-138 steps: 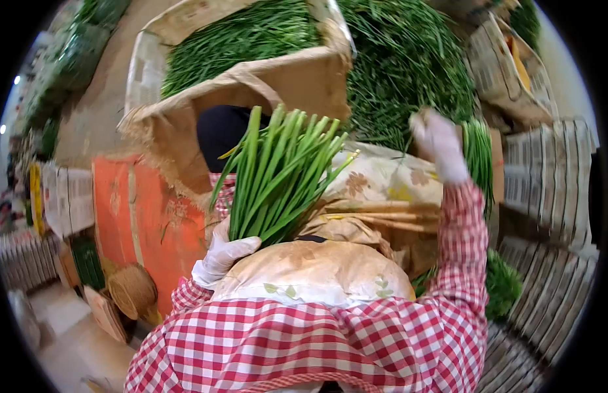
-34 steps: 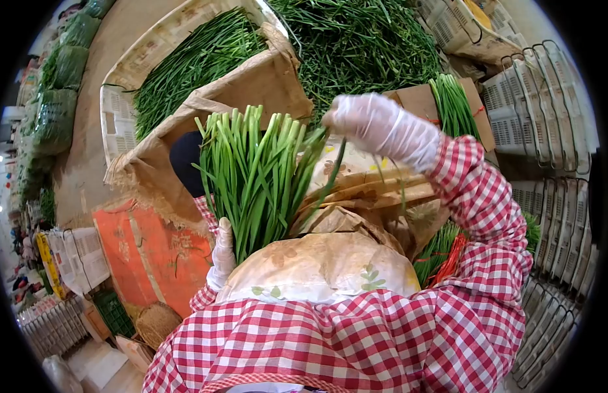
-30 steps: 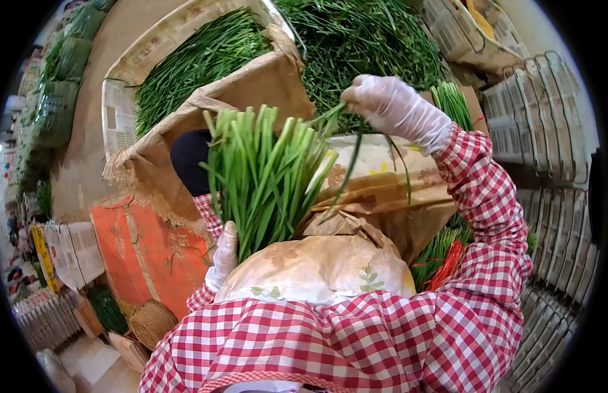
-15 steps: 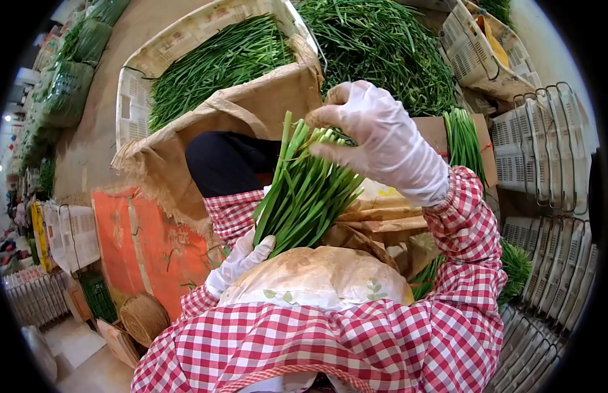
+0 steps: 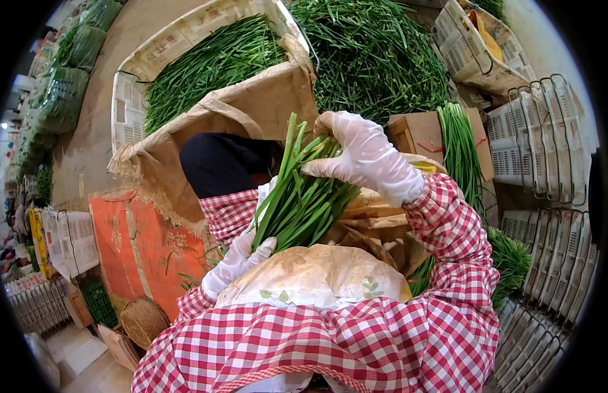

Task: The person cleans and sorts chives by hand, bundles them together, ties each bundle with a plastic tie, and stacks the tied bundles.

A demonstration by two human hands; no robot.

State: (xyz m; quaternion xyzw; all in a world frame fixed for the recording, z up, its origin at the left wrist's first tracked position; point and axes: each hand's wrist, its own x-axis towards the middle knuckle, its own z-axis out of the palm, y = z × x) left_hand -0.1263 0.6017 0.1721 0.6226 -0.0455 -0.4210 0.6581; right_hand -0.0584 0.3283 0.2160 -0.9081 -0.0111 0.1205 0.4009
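A loose bunch of garlic chives point(image 5: 304, 204) lies aslant above my lap, its pale cut ends at the top. My left hand point(image 5: 243, 262), in a whitish glove, is closed round the lower leafy part. At the upper end, my gloved right hand point(image 5: 356, 152) curls its thumb and fingers about the pale stems. A few stalks on the left stick up above the others. Beneath the bunch, a stained apron point(image 5: 317, 272) covers my lap.
A white crate point(image 5: 129, 108) with sacking holds more chives point(image 5: 215, 69). Beside it is a big green heap point(image 5: 376, 59). A tied bunch point(image 5: 458, 141) rests on a cardboard box point(image 5: 409, 134) at right, near stacked white crates point(image 5: 540, 144). An orange sheet point(image 5: 153, 242) lies left.
My right hand has come down from above the stem ends and now closes round them. The left hand keeps its hold on the lower part. The view has shifted slightly.
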